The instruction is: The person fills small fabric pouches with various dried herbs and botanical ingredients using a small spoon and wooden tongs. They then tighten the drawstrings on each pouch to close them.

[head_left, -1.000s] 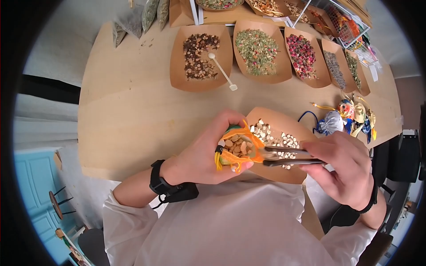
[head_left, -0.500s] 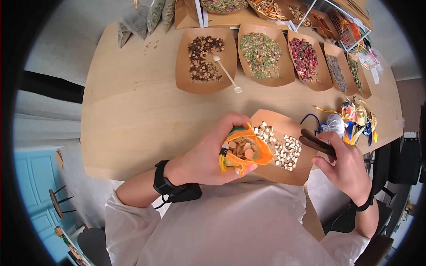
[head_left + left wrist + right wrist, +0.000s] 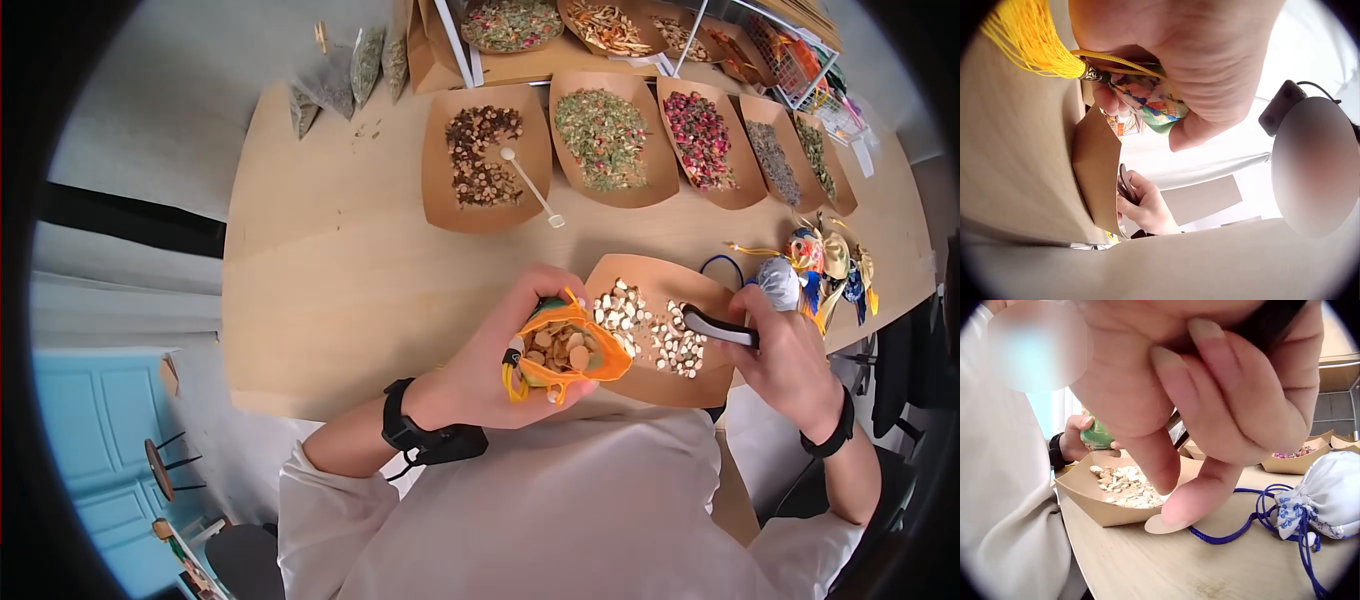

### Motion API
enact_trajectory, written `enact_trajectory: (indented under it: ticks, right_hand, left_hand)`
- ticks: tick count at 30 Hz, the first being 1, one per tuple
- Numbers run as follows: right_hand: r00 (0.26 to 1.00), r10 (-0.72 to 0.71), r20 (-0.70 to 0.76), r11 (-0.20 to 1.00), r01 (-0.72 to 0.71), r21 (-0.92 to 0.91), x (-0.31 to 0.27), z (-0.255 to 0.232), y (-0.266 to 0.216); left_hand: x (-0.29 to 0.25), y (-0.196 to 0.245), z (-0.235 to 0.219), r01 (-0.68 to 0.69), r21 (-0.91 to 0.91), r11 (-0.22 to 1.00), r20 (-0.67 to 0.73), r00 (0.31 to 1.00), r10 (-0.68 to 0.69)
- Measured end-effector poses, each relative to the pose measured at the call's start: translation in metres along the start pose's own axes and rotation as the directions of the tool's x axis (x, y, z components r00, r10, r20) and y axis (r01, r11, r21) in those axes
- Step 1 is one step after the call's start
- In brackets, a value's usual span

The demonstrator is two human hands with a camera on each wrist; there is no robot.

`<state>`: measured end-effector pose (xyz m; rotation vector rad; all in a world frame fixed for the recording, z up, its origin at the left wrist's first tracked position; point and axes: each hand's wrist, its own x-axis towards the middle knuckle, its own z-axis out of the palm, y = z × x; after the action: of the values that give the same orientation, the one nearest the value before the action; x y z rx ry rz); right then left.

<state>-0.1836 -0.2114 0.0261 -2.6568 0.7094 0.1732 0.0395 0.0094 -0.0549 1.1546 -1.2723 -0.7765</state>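
My left hand (image 3: 470, 365) grips a small drawstring pouch (image 3: 612, 362), its orange-lined mouth spread wide. Tan dried slices (image 3: 560, 347) lie inside. From the left wrist, the pouch's colourful patterned outside (image 3: 1150, 103) and a yellow tassel (image 3: 1035, 37) show. In my right hand (image 3: 785, 365) are dark tongs (image 3: 718, 327), tips pointing left over the white dried slices (image 3: 678, 352) in a brown paper tray (image 3: 715, 385). The tray stands just right of the pouch. In the right wrist view my curled fingers (image 3: 1235, 419) hide most of the tongs.
Along the back stand paper trays of dark chips (image 3: 483, 180), green herbs (image 3: 603, 140) and rosebuds (image 3: 700, 140). A white spoon (image 3: 532, 188) lies across the first. Tied pouches (image 3: 815, 260) sit at the right, beyond my right hand. Clear bags (image 3: 367, 65) stand back left.
The tongs have left the pouch's mouth, swung right, and now point over the white slices. The left hand still holds the pouch; the head view has shifted slightly.
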Motion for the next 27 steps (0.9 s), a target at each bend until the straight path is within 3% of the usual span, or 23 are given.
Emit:
enact_trajectory:
  ticks: [4, 6, 10, 12, 14, 16, 18, 20, 22, 27]
  right_hand:
    - [0.993, -0.095, -0.074, 0.995, 0.094, -0.015, 0.003, 0.004, 0.005]
    - [0.959, -0.179, -0.219, 0.981, 0.191, 0.035, 0.008, 0.006, 0.01]
    - [0.964, -0.154, -0.219, 0.988, 0.155, -0.009, 0.01, -0.014, 0.004]
    - [0.972, -0.129, -0.194, 0.992, 0.129, -0.013, 0.006, -0.019, -0.005]
    - [0.958, -0.261, -0.118, 0.965, 0.259, -0.033, -0.001, -0.014, -0.012]
    - [0.968, -0.24, -0.074, 0.971, 0.239, -0.014, -0.007, -0.014, -0.027]
    - [0.955, -0.246, 0.163, 0.969, 0.245, 0.026, -0.006, -0.014, -0.033]
    - [0.955, -0.242, 0.17, 0.97, 0.236, 0.052, 0.0, -0.013, -0.035]
    - [0.93, -0.237, 0.282, 0.972, 0.225, 0.074, 0.008, -0.01, -0.033]
    - [0.921, -0.271, 0.279, 0.961, 0.242, 0.136, 0.02, -0.005, -0.039]
  left_hand:
    - [-0.002, -0.001, 0.003, 0.064, -0.069, 0.996, 0.003, 0.998, -0.064]
    - [-0.002, 0.003, 0.002, 0.063, -0.065, 0.996, -0.015, 0.998, -0.064]
    - [-0.001, 0.005, -0.001, 0.068, -0.018, 0.998, -0.047, 0.997, -0.069]
    - [-0.001, 0.003, 0.0, 0.087, -0.044, 0.995, -0.041, 0.995, -0.089]
    - [-0.002, 0.003, 0.0, 0.111, -0.072, 0.991, -0.027, 0.993, -0.113]
    - [-0.001, 0.004, 0.001, 0.158, -0.093, 0.983, -0.024, 0.987, -0.161]
    - [-0.002, 0.001, 0.0, 0.166, -0.096, 0.981, 0.001, 0.986, -0.166]
    - [-0.002, 0.0, -0.001, 0.172, -0.097, 0.98, 0.023, 0.985, -0.171]
    - [-0.002, 0.001, -0.001, 0.154, -0.049, 0.987, 0.012, 0.988, -0.154]
    - [-0.003, 0.0, 0.0, 0.146, -0.062, 0.987, 0.02, 0.989, -0.145]
